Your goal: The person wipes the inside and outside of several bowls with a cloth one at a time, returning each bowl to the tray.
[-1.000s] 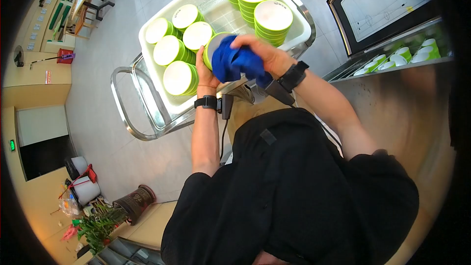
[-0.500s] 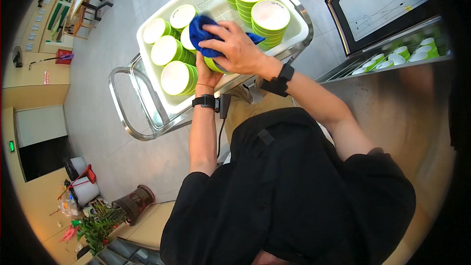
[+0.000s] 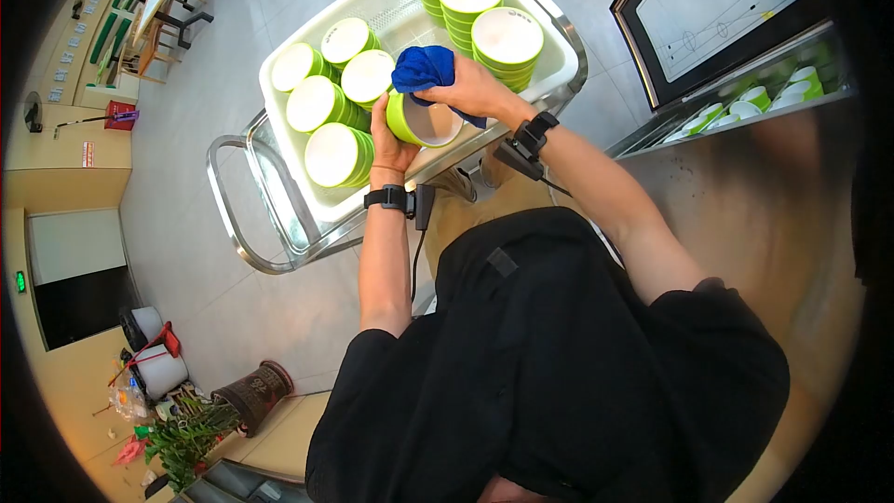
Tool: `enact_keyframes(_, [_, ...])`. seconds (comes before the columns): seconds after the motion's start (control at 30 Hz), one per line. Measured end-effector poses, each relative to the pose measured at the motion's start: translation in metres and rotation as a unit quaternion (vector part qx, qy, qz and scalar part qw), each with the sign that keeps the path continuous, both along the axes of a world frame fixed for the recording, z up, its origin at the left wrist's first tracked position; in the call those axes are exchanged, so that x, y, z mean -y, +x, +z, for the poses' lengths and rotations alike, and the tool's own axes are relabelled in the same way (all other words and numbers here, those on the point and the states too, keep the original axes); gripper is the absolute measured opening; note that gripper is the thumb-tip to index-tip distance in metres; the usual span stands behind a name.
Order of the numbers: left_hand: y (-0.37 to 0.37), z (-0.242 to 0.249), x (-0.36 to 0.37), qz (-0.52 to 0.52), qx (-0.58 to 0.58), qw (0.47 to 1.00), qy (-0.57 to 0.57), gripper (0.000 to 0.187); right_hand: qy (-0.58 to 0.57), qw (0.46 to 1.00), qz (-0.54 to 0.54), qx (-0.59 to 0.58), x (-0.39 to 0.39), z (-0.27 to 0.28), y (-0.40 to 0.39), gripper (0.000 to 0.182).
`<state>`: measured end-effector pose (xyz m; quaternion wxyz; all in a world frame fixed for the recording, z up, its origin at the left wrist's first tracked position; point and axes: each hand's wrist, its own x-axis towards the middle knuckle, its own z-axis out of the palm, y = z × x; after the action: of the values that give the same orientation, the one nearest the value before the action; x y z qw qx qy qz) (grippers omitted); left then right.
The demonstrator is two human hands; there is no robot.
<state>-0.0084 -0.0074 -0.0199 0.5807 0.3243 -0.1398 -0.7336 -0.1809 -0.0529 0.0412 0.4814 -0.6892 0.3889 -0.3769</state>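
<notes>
My left hand [image 3: 391,142] is wrapped round the side of a bowl [image 3: 430,125], green outside and white within, tilted so its inside shows. A blue cloth [image 3: 424,71] is bunched in my right hand [image 3: 473,88], at the bowl's upper rim; a corner of it hangs down on the right. Just beyond my hands, stacks of the same green and white bowls [image 3: 332,155] stand in a white plastic basket [image 3: 285,142]. Taller stacks [image 3: 507,37] rise at the basket's right side.
A metal trolley [image 3: 244,247] with a looped handle carries the basket. More green and white bowls [image 3: 798,91] sit on a shelf at the right, below a black-framed panel [image 3: 722,14]. A potted plant [image 3: 191,433] stands at lower left.
My right hand and the blue cloth have moved right, off the front of the bowl. The bowl's white inside now shows. My left hand keeps its hold.
</notes>
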Motion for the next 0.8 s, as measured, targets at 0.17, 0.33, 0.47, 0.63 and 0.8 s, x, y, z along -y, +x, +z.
enact_keyframes(0.17, [0.001, 0.000, -0.001, -0.001, -0.005, 1.000, 0.012, 0.050, -0.023, 0.990, -0.071, -0.116, -0.010, -0.006, -0.001, 0.052])
enact_keyframes(0.33, [-0.001, 0.004, -0.001, 0.005, -0.005, 1.000, -0.001, 0.049, -0.029, 0.963, -0.119, -0.241, -0.021, 0.005, -0.002, 0.048])
enact_keyframes(0.47, [0.001, 0.000, -0.001, 0.009, -0.007, 1.000, -0.001, 0.048, -0.020, 0.961, -0.119, -0.249, -0.025, 0.002, -0.007, 0.050])
enact_keyframes(0.63, [-0.003, 0.010, -0.004, 0.012, -0.008, 1.000, -0.003, 0.050, -0.015, 0.988, -0.116, -0.105, -0.039, -0.006, -0.023, 0.045])
enact_keyframes(0.8, [0.002, 0.005, -0.004, 0.007, 0.022, 1.000, -0.004, 0.052, 0.080, 0.953, -0.022, -0.291, -0.043, 0.022, -0.049, 0.037])
